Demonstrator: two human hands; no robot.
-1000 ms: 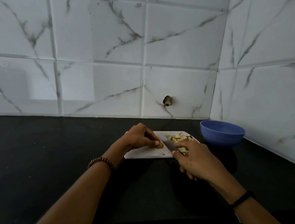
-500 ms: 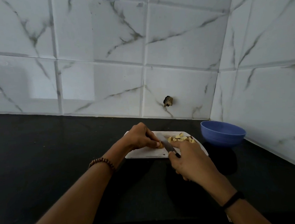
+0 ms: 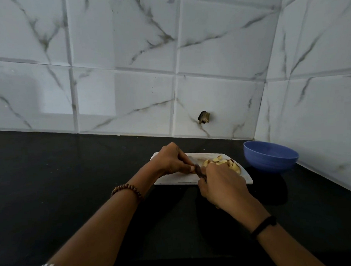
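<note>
A person's left hand (image 3: 171, 163) curls its fingers down on a white rectangular cutting board (image 3: 172, 180), pinching a small pale food piece (image 3: 193, 171) that is mostly hidden. The right hand (image 3: 223, 184) grips a grey-bladed kitchen knife (image 3: 197, 169), with the blade against that piece. A pile of chopped pale pieces (image 3: 220, 162) lies on the board's right side. A round blue bowl (image 3: 271, 156) stands near the board on the black countertop (image 3: 52, 188).

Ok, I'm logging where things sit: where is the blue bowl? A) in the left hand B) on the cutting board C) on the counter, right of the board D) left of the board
C: the blue bowl stands on the black counter, right of the white cutting board.
</note>
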